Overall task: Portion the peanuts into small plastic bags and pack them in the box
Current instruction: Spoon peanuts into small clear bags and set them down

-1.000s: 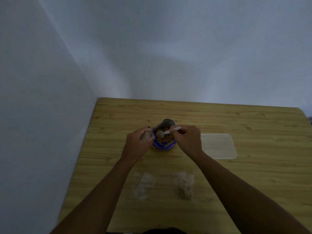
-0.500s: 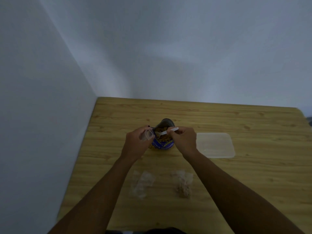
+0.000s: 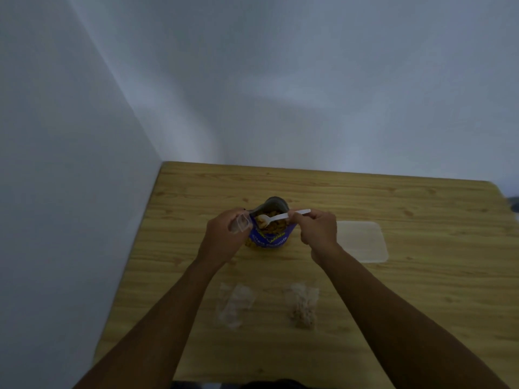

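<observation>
A blue peanut pouch (image 3: 270, 237) stands open on the wooden table (image 3: 365, 197), peanuts showing inside. My right hand (image 3: 317, 228) grips a white plastic spoon (image 3: 276, 218), whose bowl sits over the pouch's mouth. Just left of the pouch, my left hand (image 3: 223, 237) holds a small clear plastic bag (image 3: 241, 223) with its mouth open. On the near part of the table lie an empty clear bag (image 3: 235, 304) and a bag filled with peanuts (image 3: 302, 306). A translucent flat box or lid (image 3: 362, 241) rests to the right of my right hand.
White walls meet at the table's far left corner. The table's left edge runs along the left wall. Something dark shows past the table's right edge (image 3: 514, 204).
The spoon's bowl has stayed at the pouch's mouth with slight shifts. Both hands keep their hold; the view has drifted a little.
</observation>
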